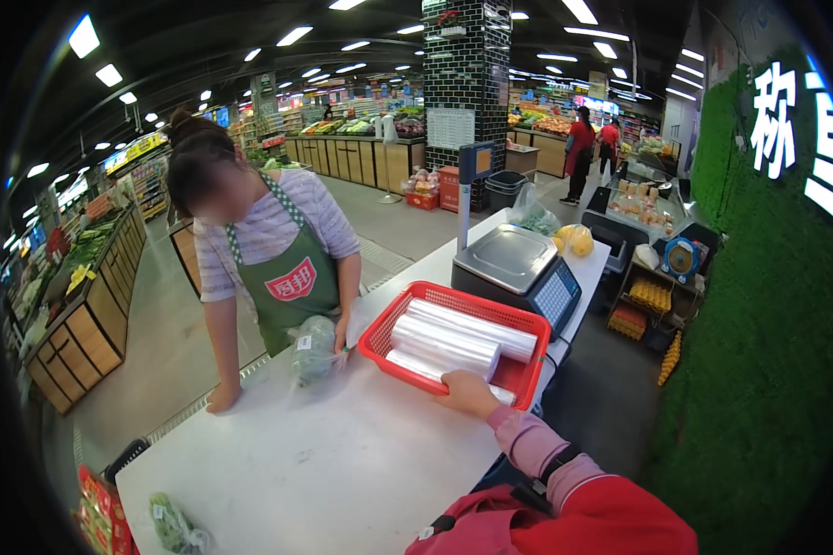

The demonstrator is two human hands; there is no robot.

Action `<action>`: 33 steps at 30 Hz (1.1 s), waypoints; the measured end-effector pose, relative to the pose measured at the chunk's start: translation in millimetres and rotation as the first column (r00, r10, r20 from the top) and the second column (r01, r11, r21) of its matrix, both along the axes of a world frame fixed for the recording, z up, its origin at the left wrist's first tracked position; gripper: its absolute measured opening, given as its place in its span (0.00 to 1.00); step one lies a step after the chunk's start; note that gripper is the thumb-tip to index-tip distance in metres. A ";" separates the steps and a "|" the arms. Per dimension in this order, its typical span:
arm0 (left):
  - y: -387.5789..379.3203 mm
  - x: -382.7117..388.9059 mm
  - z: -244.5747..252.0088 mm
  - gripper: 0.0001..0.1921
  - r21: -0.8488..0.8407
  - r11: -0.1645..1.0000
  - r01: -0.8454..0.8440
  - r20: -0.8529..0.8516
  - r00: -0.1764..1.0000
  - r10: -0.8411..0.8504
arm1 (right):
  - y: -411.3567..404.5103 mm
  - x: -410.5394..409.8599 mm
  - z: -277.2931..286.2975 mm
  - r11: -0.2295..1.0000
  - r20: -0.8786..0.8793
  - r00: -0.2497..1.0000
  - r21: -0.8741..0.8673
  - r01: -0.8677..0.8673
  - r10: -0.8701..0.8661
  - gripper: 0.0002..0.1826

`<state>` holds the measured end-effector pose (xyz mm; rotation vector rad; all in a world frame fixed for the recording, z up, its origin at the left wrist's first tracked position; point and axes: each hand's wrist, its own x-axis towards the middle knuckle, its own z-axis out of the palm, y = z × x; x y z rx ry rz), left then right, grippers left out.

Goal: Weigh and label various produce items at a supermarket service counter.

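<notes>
My right hand [468, 393] grips the near rim of a red plastic basket [451, 291] on the white table [361, 465]. Several rolls of clear plastic bags [444, 340] lie inside the basket. Past its far right side stands a digital scale [510, 257] with an unloaded steel pan. My left hand is out of view. Across the table a person in a green apron [271, 277] leans on one hand and holds a clear bag of green vegetables [314, 350] with the other, left of the basket.
Another bagged green vegetable [170, 522] lies at the table's near left corner. Beyond the scale are a bag of yellow fruit [575, 240] and a bag of greens [533, 216]. A shelf with egg trays [649, 295] stands at right. Produce counters and other people are farther back.
</notes>
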<state>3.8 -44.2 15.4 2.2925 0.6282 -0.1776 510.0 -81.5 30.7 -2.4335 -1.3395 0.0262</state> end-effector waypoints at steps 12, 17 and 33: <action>-10.1 -6.2 1.3 0.24 0.138 0.990 0.022 -0.003 1.000 -0.022 | 8.3 5.0 2.7 0.999 -0.099 0.995 -0.024 -0.035 0.032 0.27; -5.8 6.6 1.2 0.20 0.045 0.998 -0.047 -0.018 0.999 0.048 | 1.0 11.9 -2.2 1.000 -0.083 0.997 -0.029 0.000 -0.003 0.29; -11.2 6.4 -15.9 0.22 0.174 0.984 -0.035 0.056 0.998 0.026 | 2.9 4.9 7.0 0.999 -0.090 0.996 0.042 -0.014 0.017 0.26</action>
